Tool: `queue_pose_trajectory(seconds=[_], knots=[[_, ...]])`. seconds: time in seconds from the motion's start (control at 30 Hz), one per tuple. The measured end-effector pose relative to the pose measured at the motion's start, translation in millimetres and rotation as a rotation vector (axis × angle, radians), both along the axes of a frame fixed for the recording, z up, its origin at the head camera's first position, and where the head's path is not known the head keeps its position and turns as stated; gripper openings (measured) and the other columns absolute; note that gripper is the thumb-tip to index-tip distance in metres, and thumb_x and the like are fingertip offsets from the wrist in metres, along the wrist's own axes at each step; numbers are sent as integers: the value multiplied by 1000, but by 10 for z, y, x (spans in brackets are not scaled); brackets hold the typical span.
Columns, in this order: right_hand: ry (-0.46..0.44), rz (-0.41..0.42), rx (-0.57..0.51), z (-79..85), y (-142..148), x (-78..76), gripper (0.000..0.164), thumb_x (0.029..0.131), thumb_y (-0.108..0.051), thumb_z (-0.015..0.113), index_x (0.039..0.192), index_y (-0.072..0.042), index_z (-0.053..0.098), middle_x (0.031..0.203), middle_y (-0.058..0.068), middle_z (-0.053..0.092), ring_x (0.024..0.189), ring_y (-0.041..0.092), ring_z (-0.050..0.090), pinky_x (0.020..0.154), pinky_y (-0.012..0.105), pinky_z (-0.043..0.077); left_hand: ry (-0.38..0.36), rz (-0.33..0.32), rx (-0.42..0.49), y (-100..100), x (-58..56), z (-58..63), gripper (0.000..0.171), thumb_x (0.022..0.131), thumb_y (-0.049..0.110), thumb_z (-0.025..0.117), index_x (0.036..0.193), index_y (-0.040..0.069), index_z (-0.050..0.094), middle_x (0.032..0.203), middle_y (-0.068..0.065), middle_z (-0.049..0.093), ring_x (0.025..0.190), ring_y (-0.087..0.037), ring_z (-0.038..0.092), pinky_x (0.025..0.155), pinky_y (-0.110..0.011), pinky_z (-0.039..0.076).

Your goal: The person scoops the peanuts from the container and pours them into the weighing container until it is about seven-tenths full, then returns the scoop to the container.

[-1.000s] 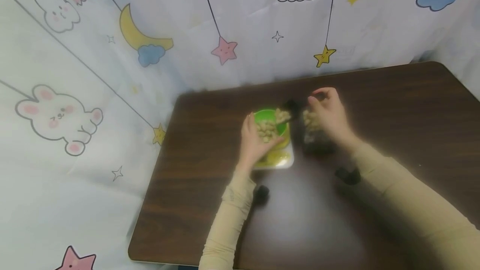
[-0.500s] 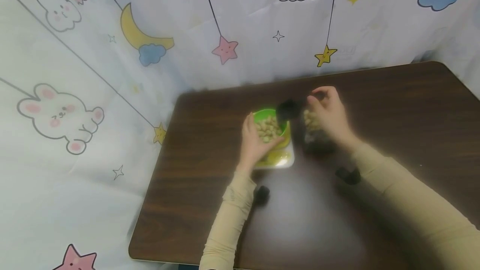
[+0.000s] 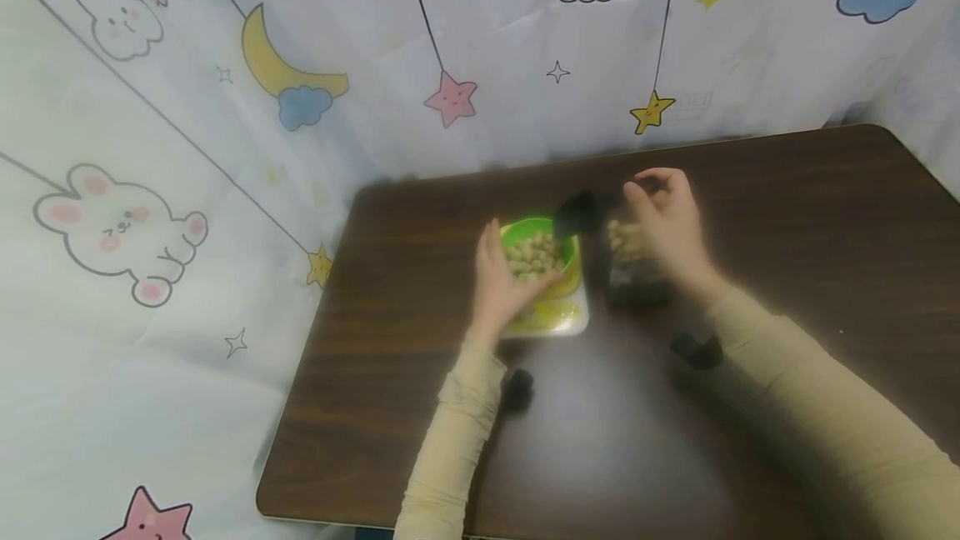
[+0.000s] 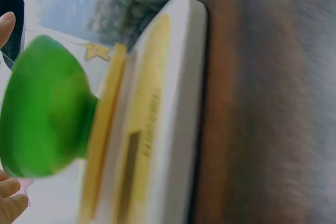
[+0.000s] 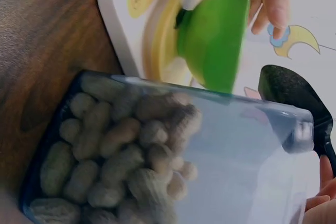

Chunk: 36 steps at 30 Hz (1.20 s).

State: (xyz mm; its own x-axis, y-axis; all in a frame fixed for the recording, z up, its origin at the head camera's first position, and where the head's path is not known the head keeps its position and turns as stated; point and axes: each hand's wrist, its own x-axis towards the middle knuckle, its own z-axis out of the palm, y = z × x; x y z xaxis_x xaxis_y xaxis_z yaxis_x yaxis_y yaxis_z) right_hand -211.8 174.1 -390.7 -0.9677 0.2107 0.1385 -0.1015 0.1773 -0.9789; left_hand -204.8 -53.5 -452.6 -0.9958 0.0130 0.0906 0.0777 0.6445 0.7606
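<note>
A green bowl holding peanuts stands on a white and yellow kitchen scale. My left hand is spread around the bowl's near left side, fingers extended. In the left wrist view a gap shows between the thumb and the green bowl. To the right, my right hand pinches the handle of a black scoop, its head beside the bowl's right rim. In the right wrist view the scoop shows no peanuts on its visible side. Below my right hand is a clear plastic box partly filled with peanuts.
Everything stands on a dark wooden table. A white curtain printed with stars, clouds and rabbits hangs behind and to the left. Black devices sit at both wrists, including a left wrist camera.
The scoop carried peanuts over the bowl a second ago; it tipped, and the bowl looks fuller. My left hand has shifted slightly left, and my right hand slightly up and right.
</note>
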Motion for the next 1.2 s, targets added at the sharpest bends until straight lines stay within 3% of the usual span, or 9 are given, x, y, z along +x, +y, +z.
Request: queue_pose_trajectory(seconds=[0.13,0.33,0.47,0.63,0.7,0.83,1.07,1.2], knots=[[65,-54,-31,48,39,-6,25,90,-35,58,111,-26,47,62,-7,47,42,4,40,38,23,38,57,-20,2,68,-40,87,124,59,60,79,149,35,-2,158,-4,7,142,-29,21,111,-51,29],[184,-46,-217,68,131,-5,32,88,-32,62,114,-17,49,61,-3,42,46,11,31,40,27,25,102,-93,-37,195,-80,199,124,59,68,73,148,35,-6,158,0,4,145,-24,15,115,-47,25],[202,-66,-278,88,221,-7,34,88,-33,62,114,-15,49,65,-1,42,55,13,35,48,26,29,91,-132,-73,292,-93,265,124,56,82,62,146,37,-10,159,4,0,146,-21,11,117,-45,21],[211,-113,-379,146,343,6,31,88,-26,63,112,-13,49,85,-1,50,68,10,44,65,20,41,59,-155,-150,415,-110,319,126,54,85,58,144,38,-16,158,8,-5,146,-21,9,117,-46,21],[216,-135,-401,157,391,20,29,88,-24,63,110,-13,49,92,0,50,69,10,46,66,18,43,35,-160,-169,459,-113,320,125,55,84,59,143,39,-18,157,10,-8,146,-20,9,117,-47,21],[189,-180,-366,131,500,53,26,89,-25,61,108,-14,48,97,-2,49,73,10,47,66,16,43,32,-184,-181,550,-123,304,125,56,82,61,144,38,-16,158,9,-4,146,-20,10,117,-46,20],[35,-240,-212,30,629,92,21,94,-39,47,106,-22,46,99,-8,45,75,8,48,62,16,38,64,-247,-235,729,-129,267,125,57,83,59,148,31,-9,159,1,4,146,-20,14,117,-41,22],[0,-264,-215,-12,650,100,16,96,-39,44,102,-25,48,101,-10,43,75,8,47,63,17,38,72,-265,-253,833,-115,285,124,58,82,60,150,28,-3,159,-1,7,145,-21,17,117,-43,23]])
